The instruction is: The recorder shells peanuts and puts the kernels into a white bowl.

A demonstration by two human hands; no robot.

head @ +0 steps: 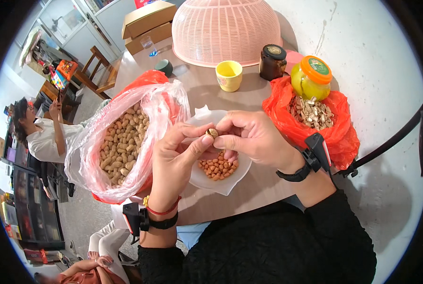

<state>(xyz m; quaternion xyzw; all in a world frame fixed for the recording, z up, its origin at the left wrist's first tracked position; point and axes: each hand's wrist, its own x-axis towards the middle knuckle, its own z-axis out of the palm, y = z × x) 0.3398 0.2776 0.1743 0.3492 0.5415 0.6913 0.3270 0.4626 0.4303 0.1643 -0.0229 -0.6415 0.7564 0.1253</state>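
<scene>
Between the fingertips of my left hand [177,154] and my right hand [252,136] is a peanut shell [212,133], which both hands pinch. Below them a white plastic bowl [232,179] holds reddish shelled peanuts [218,167]; my hands cover part of it. On the left, a clear plastic bag [82,159] inside or over a red one is full of unshelled peanuts [122,142]. A red plastic bag [342,142] on the right contains broken shells [314,115].
Behind the bowl stand a yellow cup [229,76], a dark jar [272,64], an orange-lidded jar [312,78], a green cup [164,67] and a pink mesh food cover [225,32]. Cardboard boxes [149,19] are further back. Two people sit at the left.
</scene>
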